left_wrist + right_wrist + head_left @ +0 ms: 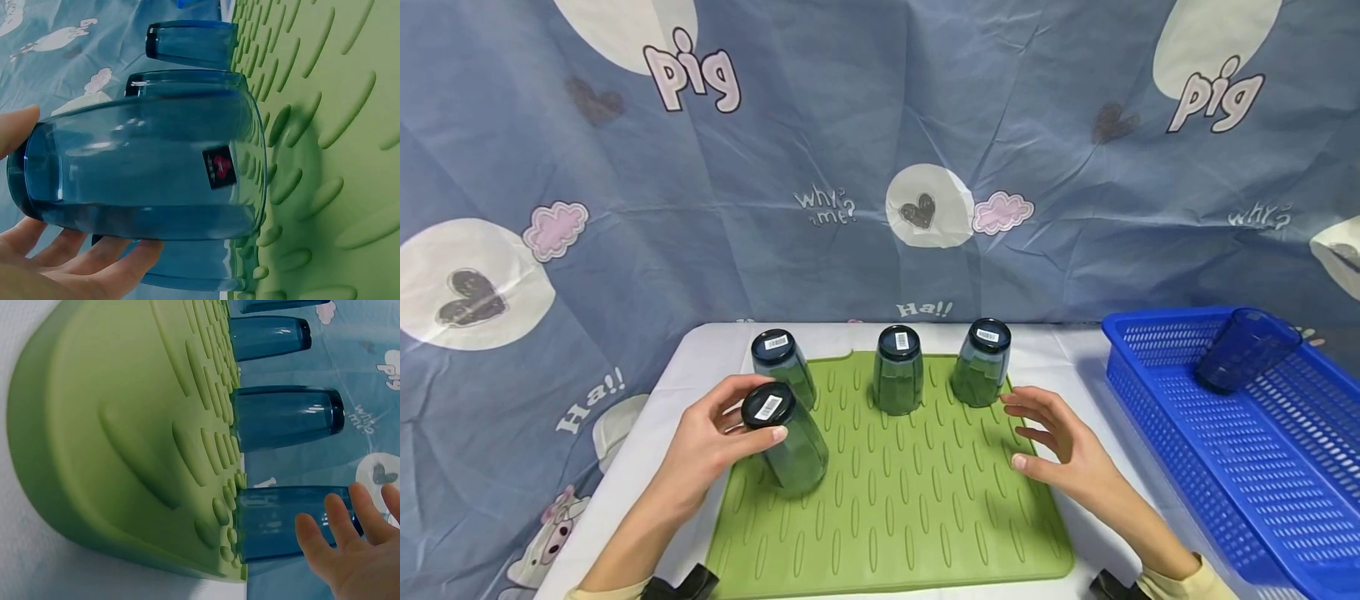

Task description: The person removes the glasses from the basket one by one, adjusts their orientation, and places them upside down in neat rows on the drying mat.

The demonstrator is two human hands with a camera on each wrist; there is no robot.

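My left hand (711, 433) grips a blue-tinted drinking glass (797, 458) near its base, thumb on one side and fingers on the other. That glass is upside down at the left of the green ridged mat (917, 517); whether its rim touches the mat I cannot tell. In the left wrist view, the held glass (144, 169) shows a small dark label with a red mark. Three more upturned glasses stand along the mat's back: left (790, 371), middle (898, 379) and right (981, 367). My right hand (1060, 442), fingers spread and loosely bent, hovers beside the right one, holding nothing.
To the right stands a blue plastic basket (1120, 367) with perforated walls. Another glass (1243, 354) leans inside it at the back. A white cloth (677, 392) covers the table, and a printed blue curtain (820, 267) hangs behind.
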